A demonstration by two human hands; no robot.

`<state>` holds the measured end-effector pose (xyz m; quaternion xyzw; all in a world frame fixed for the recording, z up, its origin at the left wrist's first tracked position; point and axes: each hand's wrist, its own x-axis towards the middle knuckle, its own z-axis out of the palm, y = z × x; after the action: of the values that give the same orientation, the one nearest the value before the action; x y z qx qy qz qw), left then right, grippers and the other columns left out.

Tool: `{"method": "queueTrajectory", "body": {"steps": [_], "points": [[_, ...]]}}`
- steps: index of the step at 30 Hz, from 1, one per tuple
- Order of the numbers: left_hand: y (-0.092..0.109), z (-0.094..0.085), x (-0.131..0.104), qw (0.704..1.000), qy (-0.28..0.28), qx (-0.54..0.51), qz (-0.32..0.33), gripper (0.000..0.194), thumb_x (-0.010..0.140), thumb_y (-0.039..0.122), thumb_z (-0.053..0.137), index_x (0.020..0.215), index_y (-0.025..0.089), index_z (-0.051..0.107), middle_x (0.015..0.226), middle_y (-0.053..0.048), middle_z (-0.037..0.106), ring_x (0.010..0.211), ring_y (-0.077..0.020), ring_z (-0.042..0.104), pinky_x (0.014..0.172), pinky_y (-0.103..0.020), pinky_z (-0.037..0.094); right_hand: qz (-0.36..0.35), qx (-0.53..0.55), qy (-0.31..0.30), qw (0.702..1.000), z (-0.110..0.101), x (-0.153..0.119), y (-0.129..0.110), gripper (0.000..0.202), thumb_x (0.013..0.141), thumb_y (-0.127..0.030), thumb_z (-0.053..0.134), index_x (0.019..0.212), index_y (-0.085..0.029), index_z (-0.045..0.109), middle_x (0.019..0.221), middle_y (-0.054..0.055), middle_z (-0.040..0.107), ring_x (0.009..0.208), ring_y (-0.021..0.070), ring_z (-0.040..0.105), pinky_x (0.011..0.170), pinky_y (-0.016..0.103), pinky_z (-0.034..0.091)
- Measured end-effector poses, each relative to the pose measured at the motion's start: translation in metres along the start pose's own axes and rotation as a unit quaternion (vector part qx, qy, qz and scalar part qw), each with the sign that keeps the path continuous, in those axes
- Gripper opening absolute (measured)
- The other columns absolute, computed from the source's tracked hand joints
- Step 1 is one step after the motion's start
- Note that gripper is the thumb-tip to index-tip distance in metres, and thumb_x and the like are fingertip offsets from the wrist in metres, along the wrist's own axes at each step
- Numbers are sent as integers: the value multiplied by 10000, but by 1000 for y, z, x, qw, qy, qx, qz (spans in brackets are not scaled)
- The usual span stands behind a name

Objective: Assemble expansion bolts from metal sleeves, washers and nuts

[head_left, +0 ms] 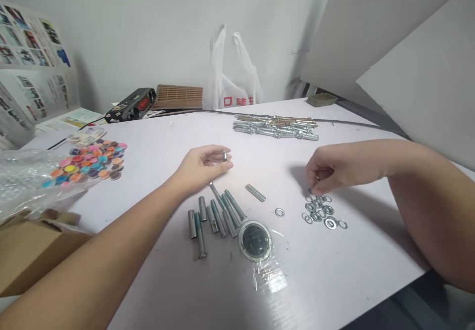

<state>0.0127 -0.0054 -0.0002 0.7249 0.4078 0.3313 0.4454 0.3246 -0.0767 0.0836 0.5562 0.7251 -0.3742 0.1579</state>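
Note:
My left hand (204, 167) is closed over the table, with the shiny end of a metal bolt (224, 156) showing between thumb and fingers; the rest of it is hidden. Below it lie several loose bolts (233, 205) and metal sleeves (192, 224). One sleeve (256, 193) and a flat washer (279, 212) lie apart to the right. My right hand (326, 169) pinches at the upper edge of a small pile of hex nuts (328, 210) and washers (331, 223). Something small and dark shows at its fingertips, too hidden to name.
Assembled bolts (276, 128) lie stacked farther back. A round dark-centred disc (255, 241) sits near the front, beside clear tape. Coloured caps (94, 161), a plastic bag (22, 176) and a cardboard box (40, 251) occupy the left. A white carrier bag (235, 85) stands by the wall.

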Motion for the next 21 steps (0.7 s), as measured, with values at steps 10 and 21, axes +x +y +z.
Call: {"method": "queueTrajectory", "body": {"steps": [10, 21], "points": [[3, 1, -2, 998, -20, 65, -15, 408, 729, 346, 750, 1095, 177, 688, 1077, -90, 735, 1032, -251, 672, 987, -409, 487, 24, -45, 35, 998, 18, 1, -2, 60, 694, -287, 673, 747, -263, 691, 642, 4, 564, 487, 135, 451, 428, 288, 307], [8, 1, -3, 997, -15, 72, -14, 423, 729, 314, 740, 1122, 177, 660, 1074, -84, 732, 1010, -228, 675, 968, -370, 493, 4, -50, 19, 999, 24, 6, -2, 59, 684, -219, 637, 712, -254, 676, 626, -3, 581, 501, 140, 461, 448, 291, 320]]}}
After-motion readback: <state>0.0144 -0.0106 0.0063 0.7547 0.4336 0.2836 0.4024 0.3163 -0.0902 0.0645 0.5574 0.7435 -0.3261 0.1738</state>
